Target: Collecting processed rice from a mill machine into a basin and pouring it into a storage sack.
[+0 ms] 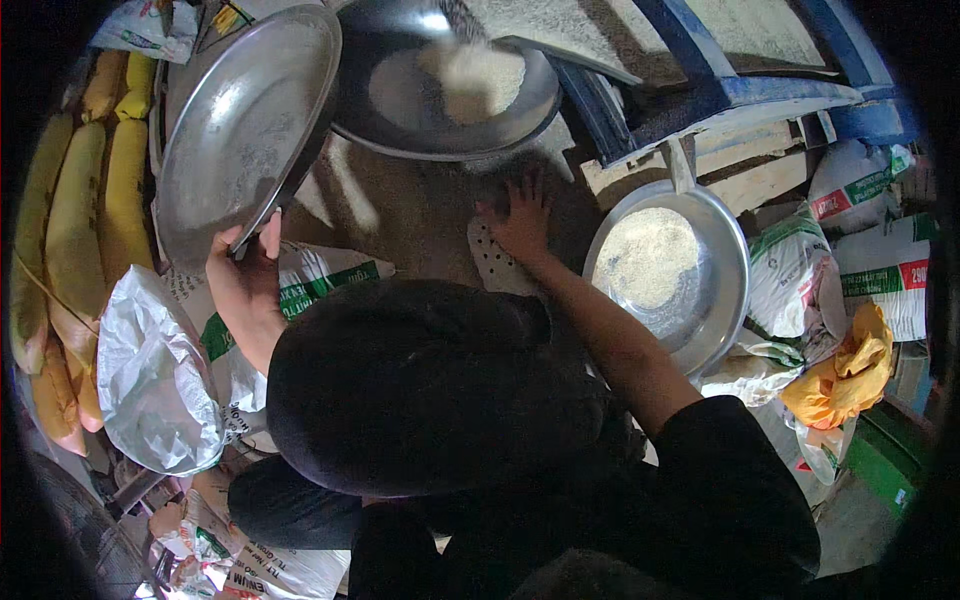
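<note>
My left hand [248, 285] grips the lower rim of a wide, shallow metal basin [235, 135], which is tilted up on edge. My right hand [522, 218] is open with its fingers spread, beside a pale clog with holes [490, 255]. Beyond it sits a large dark metal bowl [400, 130] with pale grain [480, 85] in it. Above the grain is a grey blur I cannot make out. Right of my forearm, a metal pan with a handle [735, 270] holds more pale grain [648, 257]. A dark rounded shape [420, 390] hides the middle.
Long yellow sacks [75, 220] lie along the left side, near an open white sack [160, 370]. A blue frame [770, 95] stands at the far right. Printed white bags [795, 275] and an orange bag [845, 375] are heaped on the right.
</note>
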{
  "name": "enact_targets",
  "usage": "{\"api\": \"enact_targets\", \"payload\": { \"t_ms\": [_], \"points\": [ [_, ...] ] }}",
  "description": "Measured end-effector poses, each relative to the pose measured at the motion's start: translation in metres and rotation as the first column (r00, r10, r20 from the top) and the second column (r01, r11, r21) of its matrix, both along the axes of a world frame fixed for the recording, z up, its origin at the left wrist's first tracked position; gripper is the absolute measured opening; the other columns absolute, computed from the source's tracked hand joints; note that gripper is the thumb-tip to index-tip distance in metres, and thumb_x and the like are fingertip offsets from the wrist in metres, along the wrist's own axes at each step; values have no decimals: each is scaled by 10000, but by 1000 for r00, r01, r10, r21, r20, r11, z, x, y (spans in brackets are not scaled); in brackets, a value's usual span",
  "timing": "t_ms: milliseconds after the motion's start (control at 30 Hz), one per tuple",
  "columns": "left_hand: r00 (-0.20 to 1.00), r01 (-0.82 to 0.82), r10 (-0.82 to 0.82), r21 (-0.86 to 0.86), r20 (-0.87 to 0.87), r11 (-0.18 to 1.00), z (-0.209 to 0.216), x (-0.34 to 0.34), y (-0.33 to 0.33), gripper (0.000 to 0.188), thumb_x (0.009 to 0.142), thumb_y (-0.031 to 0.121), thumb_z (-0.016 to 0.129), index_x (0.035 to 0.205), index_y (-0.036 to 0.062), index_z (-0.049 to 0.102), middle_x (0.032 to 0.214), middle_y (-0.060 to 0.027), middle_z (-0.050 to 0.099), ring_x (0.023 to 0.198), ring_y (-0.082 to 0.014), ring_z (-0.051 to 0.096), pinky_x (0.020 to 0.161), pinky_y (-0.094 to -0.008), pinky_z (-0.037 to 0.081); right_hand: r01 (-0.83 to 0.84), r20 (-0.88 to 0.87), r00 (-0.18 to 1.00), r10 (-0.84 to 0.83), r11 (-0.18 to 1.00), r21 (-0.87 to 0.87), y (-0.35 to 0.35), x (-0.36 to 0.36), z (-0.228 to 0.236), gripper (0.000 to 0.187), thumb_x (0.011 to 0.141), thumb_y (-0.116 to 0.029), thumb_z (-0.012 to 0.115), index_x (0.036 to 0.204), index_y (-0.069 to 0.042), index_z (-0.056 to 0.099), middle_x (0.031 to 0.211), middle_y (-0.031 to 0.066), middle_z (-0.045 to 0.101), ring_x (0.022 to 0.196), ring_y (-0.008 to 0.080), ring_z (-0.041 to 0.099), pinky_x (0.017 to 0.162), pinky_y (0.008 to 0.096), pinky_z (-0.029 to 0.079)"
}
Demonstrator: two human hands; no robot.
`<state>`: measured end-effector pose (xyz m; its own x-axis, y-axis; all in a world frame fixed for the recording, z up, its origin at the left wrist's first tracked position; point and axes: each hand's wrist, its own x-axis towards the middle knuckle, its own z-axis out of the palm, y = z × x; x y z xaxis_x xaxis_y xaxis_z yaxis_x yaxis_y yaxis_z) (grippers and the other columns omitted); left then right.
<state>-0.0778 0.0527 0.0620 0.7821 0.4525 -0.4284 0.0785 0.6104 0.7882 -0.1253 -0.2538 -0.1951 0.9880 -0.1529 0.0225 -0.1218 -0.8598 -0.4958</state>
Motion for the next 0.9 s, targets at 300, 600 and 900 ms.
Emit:
{"api": "enact_targets", "payload": {
  "t_ms": [300, 600, 900],
  "points": [
    [991, 127, -125, -36, 46, 991, -7, 2, 9, 137, 788, -22, 471, 865, -135, 485, 934, -260, 570, 902, -378, 596, 860, -470, 540, -22, 61, 998, 24, 999, -30, 0, 1, -2, 853, 768, -655, 542, 1343, -38, 413, 1472, 238, 184, 1390, 400, 42, 1066, 631, 61],
    [989, 142, -141, -26, 51, 989, -5, 2, 2, 85, 790, 3, 465, 804, -80, 476, 906, -260, 582, 871, -395, 623, 810, -471, 564, -39, -121, 992, 37, 999, -14, -3, 1, -3, 675, 865, -479, 478, 1375, -51, 360, 1484, 229, 153, 1383, 423, 43, 1069, 630, 14],
    [986, 150, -152, 28, 67, 988, -1, 1, -6, 152, 793, 16, 457, 877, -109, 474, 980, -303, 576, 887, -404, 625, 820, -465, 564, -5, -78, 997, 10, 998, 63, -2, -2, -8, 592, 909, -435, 411, 1357, -49, 390, 1453, 246, 231, 1380, 425, 65, 1055, 651, 53]
  ]
}}
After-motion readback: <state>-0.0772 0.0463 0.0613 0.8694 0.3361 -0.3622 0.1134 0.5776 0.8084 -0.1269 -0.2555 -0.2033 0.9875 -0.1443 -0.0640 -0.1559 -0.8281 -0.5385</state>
